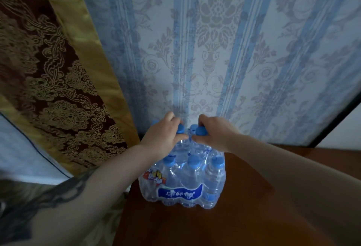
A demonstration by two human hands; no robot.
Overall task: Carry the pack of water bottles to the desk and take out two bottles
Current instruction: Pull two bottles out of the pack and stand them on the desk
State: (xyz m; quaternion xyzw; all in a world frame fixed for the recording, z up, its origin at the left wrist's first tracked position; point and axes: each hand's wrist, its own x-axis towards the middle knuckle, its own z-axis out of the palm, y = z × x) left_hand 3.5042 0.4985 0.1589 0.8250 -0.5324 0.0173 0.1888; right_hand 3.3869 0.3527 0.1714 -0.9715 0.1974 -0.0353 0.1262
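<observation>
Pack [182, 177] already on desk [244, 197]; bottles not yet out.
Left hand [164, 131] and right hand [213, 130] each pinching a far-row blue cap [201, 131] through wrap.

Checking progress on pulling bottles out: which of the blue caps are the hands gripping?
The two far-row caps: left hand on one cap, right hand on another. The three near-row caps sit untouched under wrap.

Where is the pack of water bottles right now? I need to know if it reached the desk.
In the head view, the pack of water bottles stands low and centre on the brown desk by the patterned wall, with both hands at its far caps.
</observation>
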